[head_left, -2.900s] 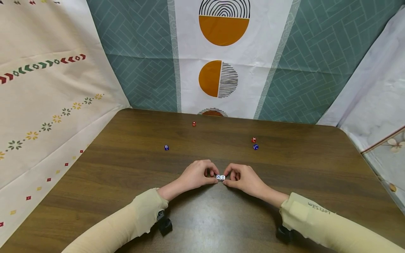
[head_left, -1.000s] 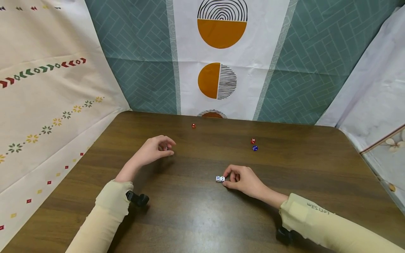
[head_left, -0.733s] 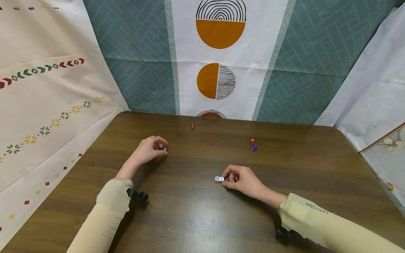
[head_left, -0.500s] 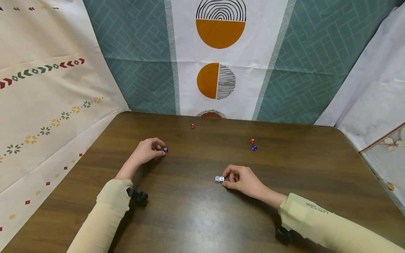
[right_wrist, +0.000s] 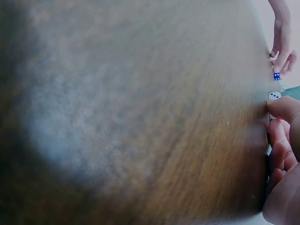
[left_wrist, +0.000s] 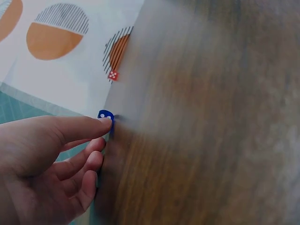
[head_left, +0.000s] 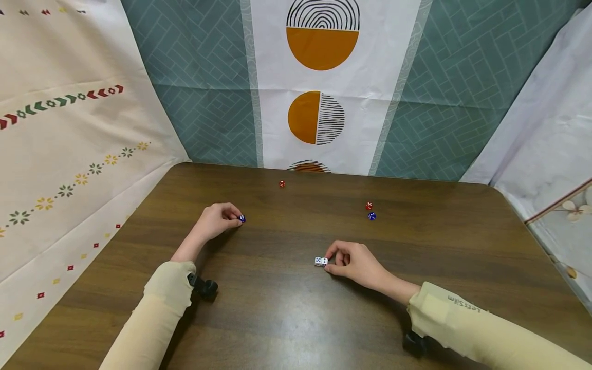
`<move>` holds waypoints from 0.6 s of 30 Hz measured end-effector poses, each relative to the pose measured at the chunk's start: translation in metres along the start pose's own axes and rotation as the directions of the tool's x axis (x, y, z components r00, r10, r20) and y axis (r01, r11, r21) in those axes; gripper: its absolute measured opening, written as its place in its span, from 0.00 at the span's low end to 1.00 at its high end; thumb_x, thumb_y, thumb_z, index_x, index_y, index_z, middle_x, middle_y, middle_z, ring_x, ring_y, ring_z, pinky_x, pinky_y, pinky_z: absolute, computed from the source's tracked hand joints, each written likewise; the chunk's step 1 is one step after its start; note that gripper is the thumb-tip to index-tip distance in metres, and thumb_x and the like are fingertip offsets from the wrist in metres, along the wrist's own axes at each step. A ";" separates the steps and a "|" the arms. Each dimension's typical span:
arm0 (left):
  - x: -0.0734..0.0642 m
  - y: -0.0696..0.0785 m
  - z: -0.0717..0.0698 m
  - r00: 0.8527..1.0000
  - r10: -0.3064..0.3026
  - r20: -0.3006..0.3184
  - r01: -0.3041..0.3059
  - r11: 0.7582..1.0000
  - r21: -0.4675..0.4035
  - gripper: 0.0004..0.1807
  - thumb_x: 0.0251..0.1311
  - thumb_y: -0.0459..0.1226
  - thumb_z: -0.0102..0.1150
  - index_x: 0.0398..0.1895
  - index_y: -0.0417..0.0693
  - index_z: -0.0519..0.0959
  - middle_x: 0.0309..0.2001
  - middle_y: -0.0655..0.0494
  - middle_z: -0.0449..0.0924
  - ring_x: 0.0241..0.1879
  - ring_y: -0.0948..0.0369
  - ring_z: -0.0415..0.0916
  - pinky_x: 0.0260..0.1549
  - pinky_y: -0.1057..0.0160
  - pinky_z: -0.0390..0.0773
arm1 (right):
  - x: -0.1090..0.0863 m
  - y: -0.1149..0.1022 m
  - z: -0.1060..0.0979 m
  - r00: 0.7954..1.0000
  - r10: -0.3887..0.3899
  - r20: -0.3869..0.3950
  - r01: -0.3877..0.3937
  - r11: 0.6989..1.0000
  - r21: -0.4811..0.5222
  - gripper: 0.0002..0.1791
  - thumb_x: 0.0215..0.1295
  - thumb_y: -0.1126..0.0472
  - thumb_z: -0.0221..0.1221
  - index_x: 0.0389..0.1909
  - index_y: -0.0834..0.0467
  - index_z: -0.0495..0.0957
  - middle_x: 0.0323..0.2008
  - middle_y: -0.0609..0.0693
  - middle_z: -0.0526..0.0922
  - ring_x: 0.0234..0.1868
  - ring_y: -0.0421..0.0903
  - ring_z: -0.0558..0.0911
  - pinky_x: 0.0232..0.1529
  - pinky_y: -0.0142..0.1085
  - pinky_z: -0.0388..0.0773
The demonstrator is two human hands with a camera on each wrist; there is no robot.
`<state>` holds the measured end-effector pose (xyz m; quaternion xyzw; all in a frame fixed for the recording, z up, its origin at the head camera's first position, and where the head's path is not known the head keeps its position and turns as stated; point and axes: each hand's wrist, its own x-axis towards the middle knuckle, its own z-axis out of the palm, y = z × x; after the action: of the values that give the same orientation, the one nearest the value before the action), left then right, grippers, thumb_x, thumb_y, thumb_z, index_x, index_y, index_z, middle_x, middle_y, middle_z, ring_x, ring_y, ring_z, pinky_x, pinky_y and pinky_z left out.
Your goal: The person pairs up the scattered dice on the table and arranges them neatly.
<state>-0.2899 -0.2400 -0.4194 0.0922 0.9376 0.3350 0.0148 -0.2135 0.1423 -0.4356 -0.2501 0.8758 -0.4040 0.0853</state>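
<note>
At the left of the table, my left hand (head_left: pixel 216 221) pinches a blue die (head_left: pixel 242 218) with white pips between thumb and fingertips. The left wrist view shows the thumb pressed on that blue die (left_wrist: pixel 106 115), the other fingers curled below. My right hand (head_left: pixel 353 263) is near the middle, thumb and index finger on the right one of two white dice. The left white die (head_left: pixel 317 261) sits side by side with the right white die (head_left: pixel 325 261). In the right wrist view a white die (right_wrist: pixel 274 95) shows just beyond the right thumb.
A red die (head_left: pixel 282 184) lies toward the back edge of the brown wooden table (head_left: pixel 287 318). Farther right, another red die (head_left: pixel 369 205) lies just behind a second blue die (head_left: pixel 372 216). Patterned cloths (head_left: pixel 213 103) hang behind and at both sides.
My left hand has left the white dice, moved to the far left and taken hold of the blue die there. The right hand has stayed at the white dice.
</note>
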 end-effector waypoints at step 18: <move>0.002 0.006 0.009 0.998 0.054 -0.011 -0.054 0.998 0.019 0.06 0.58 0.35 0.68 0.38 0.45 0.84 0.32 0.50 0.80 0.33 0.58 0.73 0.33 0.64 0.71 | -0.001 -0.002 0.000 1.000 0.012 0.004 -0.012 1.000 0.006 0.09 0.59 0.58 0.69 0.38 0.50 0.80 0.21 0.42 0.74 0.18 0.34 0.66 0.22 0.27 0.64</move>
<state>-0.2900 -0.2290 -0.4226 0.1156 0.9378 0.3272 -0.0005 -0.2124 0.1417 -0.4344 -0.2454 0.8758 -0.4057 0.0902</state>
